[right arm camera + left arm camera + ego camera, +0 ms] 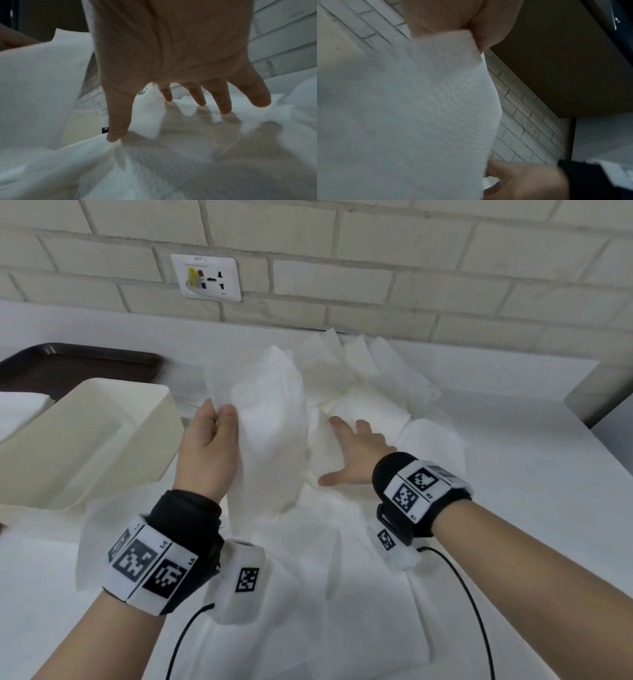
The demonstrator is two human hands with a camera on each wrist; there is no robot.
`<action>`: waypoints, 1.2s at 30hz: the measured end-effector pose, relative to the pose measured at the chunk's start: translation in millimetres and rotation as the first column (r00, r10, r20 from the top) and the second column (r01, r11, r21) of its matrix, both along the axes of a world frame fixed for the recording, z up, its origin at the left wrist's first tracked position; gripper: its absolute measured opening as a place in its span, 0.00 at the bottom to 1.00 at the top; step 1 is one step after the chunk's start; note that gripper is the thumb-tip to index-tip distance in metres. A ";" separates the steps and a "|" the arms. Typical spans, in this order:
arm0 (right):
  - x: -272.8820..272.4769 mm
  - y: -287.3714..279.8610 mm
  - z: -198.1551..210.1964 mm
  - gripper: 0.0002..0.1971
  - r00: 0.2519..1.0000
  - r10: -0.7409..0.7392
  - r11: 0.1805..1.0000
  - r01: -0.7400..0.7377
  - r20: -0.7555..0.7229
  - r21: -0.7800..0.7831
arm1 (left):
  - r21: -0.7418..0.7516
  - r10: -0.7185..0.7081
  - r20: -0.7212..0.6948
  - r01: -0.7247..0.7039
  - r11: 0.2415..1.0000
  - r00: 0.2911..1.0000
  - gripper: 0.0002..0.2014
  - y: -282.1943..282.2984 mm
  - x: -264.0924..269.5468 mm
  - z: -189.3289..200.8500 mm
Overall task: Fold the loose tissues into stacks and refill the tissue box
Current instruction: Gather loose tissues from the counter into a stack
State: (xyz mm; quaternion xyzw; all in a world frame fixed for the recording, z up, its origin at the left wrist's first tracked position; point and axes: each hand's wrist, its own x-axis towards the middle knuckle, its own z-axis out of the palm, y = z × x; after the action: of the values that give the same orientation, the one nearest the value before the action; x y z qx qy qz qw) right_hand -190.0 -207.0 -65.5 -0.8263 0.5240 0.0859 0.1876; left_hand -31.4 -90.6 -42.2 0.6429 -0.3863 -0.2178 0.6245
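White tissues (359, 559) lie loose and overlapping across the middle of the tabletop (534, 474), from its near edge back to the brick wall (376, 241) at its far edge. Left hand (209, 446): raised above the heap, thumb and fingers pinching the upper edge of one sheet (270, 433), which hangs down in a long fold to the pile below (the left wrist view shows the pinch closely, the sheet's corner caught between thumb and fingertip). Right hand (356, 457): fingers spread and straight, palm down on the heap just right of the hanging sheet; in the right wrist view the fingertips (224, 109) touch the paper and grip nothing. Cream tissue box (92, 436): at the left edge of the tabletop, beside the left hand, lying tilted with its broad face up. Dark brown tray (78, 364): behind the box, toward the far left corner, with something white on its left part. Wall socket plate (205, 277): on the bricks above the far edge. Both wrists carry black bands with printed square markers, each with a thin black cable trailing toward the near edge.
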 end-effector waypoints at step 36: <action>16.8 -29.7 88.7 0.07 0.502 0.154 0.943 0.183 0.851 -0.279 | -0.022 0.069 0.006 -0.069 0.997 0.998 0.13 -10.5 20.0 -13.3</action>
State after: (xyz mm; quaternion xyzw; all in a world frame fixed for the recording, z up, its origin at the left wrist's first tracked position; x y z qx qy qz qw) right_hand -173.3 -236.7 23.1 -0.7725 0.3732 -0.4294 0.2821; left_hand -11.3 -101.1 -55.4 0.6498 -0.3682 -0.1900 0.6372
